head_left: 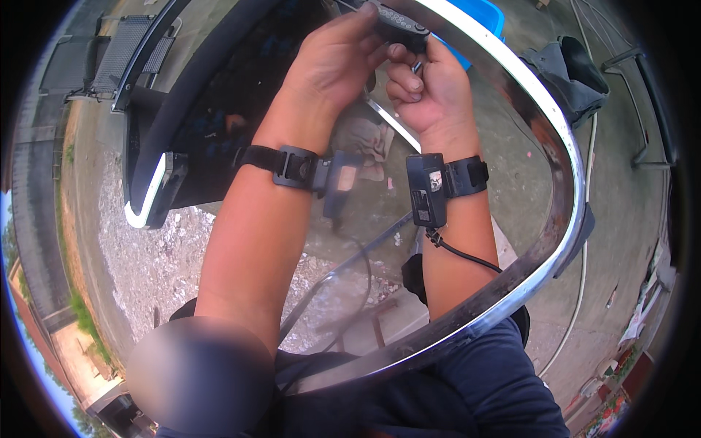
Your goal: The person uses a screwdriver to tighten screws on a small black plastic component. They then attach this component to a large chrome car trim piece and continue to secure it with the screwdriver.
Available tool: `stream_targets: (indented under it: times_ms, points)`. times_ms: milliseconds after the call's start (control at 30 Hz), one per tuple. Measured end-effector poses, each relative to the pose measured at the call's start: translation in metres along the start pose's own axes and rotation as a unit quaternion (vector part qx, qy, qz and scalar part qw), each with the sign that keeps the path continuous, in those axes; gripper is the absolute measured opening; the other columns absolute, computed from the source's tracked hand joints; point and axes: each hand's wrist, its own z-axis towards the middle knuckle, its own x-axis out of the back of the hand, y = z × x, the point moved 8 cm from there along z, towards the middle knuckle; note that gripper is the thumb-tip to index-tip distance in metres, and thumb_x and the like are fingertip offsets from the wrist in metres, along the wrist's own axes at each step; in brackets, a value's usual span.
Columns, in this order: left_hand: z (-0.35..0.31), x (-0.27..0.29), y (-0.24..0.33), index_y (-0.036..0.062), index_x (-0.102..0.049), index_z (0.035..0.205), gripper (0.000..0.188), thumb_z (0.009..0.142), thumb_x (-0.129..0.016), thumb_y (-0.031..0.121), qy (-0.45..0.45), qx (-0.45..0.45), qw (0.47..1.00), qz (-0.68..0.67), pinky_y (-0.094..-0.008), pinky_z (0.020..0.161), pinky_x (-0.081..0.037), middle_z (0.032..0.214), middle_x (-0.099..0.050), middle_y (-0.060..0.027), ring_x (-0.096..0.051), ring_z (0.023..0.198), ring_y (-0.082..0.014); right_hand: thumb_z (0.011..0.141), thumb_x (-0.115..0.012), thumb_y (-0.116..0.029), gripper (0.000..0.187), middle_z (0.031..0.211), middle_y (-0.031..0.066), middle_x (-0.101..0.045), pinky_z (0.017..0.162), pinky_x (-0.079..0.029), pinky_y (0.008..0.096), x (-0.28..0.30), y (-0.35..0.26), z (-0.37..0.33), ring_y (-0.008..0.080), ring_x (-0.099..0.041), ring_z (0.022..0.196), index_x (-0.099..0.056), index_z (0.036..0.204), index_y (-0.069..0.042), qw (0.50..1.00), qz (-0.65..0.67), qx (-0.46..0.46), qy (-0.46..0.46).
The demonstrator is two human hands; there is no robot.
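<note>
Left hand: the left hand is raised above a curved glass panel; its fingers are closed over the top of a dark tool, which is gripped from above.
Right hand: the right hand is curled narrow just beside the left, thumb and fingertips pinched under the tool; whether a small metal part is held there cannot be told.
Tool: a dark, oblong piece with a row of small bumps is seen between both hands, at the fingertips, against the far edge of the panel.
Panel: a chrome rim is swept around the right hand's outer side and down below both forearms.
Wrists: a black strap with a device is worn behind the left hand; a black box with a cable is strapped behind the right.
Surroundings: a blue tub is seen just beyond the right hand, a grey bag farther out to its right, and gravel ground below the left forearm.
</note>
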Motion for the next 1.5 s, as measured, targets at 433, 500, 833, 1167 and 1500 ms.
stream_targets:
  times_ms: [433, 500, 833, 1167, 1500]
  points:
    - [-0.001, -0.012, 0.013, -0.0016, -0.068, 0.090, 0.018, 0.084, -0.072, 0.014, 0.209, -0.051, 0.940, 0.265, -0.0241, 0.045, -0.041, 0.079, -0.068, -0.0088, -0.061, 0.057, -0.0134, 0.074, -0.083, -0.037, 0.067, 0.110, 0.0124, -0.069, 0.083, -0.054, 0.0328, -0.028, -0.035, -0.036, 0.0255, -0.068, 0.095, -0.059, 0.131, -0.010, 0.519, -0.744, 0.416, 0.063]
    - [0.001, -0.006, 0.015, -0.0019, -0.068, 0.089, 0.019, 0.083, -0.073, 0.016, 0.212, -0.035, 0.926, 0.310, -0.0248, 0.045, -0.041, 0.077, -0.068, -0.0089, -0.059, 0.055, -0.0134, 0.071, -0.085, -0.035, 0.069, 0.113, 0.0126, -0.068, 0.085, -0.054, 0.0351, -0.032, -0.036, -0.039, 0.0278, -0.067, 0.101, -0.060, 0.131, -0.011, 0.493, -0.751, 0.436, 0.056]
    - [-0.009, -0.009, 0.009, 0.0038, -0.068, 0.098, 0.022, 0.095, -0.066, 0.026, 0.190, 0.056, 0.955, 0.219, -0.0324, 0.071, -0.053, 0.092, -0.070, -0.0072, -0.067, 0.083, -0.0183, 0.085, -0.074, -0.048, 0.057, 0.093, 0.0101, -0.071, 0.074, -0.055, 0.0339, -0.011, -0.033, -0.028, 0.0240, -0.069, 0.085, -0.064, 0.124, -0.007, 0.570, -0.718, 0.395, 0.058]
    - [-0.025, -0.015, 0.004, -0.0004, -0.063, 0.107, 0.030, 0.093, -0.067, 0.026, 0.005, 0.093, 0.993, 0.066, -0.0299, 0.057, -0.048, 0.092, -0.068, -0.0079, -0.061, 0.065, -0.0162, 0.100, -0.042, -0.055, 0.056, 0.064, 0.0017, -0.054, 0.038, -0.024, 0.0242, 0.010, 0.051, -0.005, 0.0095, -0.033, 0.040, -0.062, 0.087, -0.004, 0.996, -0.018, -0.070, 0.058]
    - [-0.010, -0.007, 0.005, 0.0000, -0.063, 0.111, 0.024, 0.098, -0.059, 0.020, 0.060, -0.046, 0.984, 0.164, -0.0369, 0.080, -0.050, 0.103, -0.066, -0.0088, -0.063, 0.088, -0.0199, 0.101, -0.054, -0.043, 0.042, 0.079, 0.0047, -0.068, 0.046, -0.038, 0.0225, 0.006, -0.024, -0.015, 0.0080, -0.051, 0.051, -0.070, 0.101, -0.004, 0.797, -0.524, 0.290, 0.078]
